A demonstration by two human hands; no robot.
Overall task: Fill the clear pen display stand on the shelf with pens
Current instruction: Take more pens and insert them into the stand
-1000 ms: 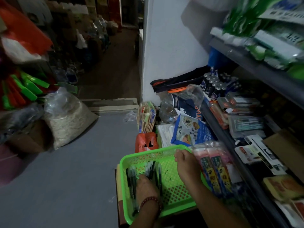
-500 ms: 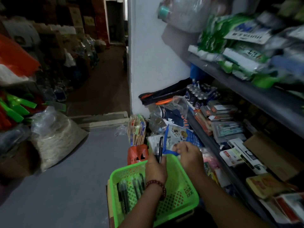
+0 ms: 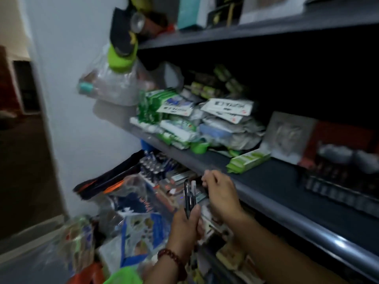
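My left hand (image 3: 185, 225) grips a small bunch of dark pens (image 3: 189, 196), held upright with their tips pointing up, in front of the lower shelf. Just right of the pens, my right hand (image 3: 222, 194) hovers at the front edge of the middle shelf (image 3: 266, 193). Its fingers are loosely curled and nothing shows in them. Further right on that shelf sits a blurred, tiered stand with rows of slots (image 3: 338, 193). Only a corner of the green basket (image 3: 123, 276) shows at the bottom edge.
Green and white packets (image 3: 176, 117) are piled on the middle shelf, with a green-white box (image 3: 248, 161) near its front edge. The lower shelf is crowded with small bottles (image 3: 152, 168) and packs. A plastic bag (image 3: 114, 83) hangs by the white wall.
The view has swung up from the green basket to the shelves. My left hand has lifted the pens out of the basket, and my right hand has left the basket rim and risen to the middle shelf's edge.
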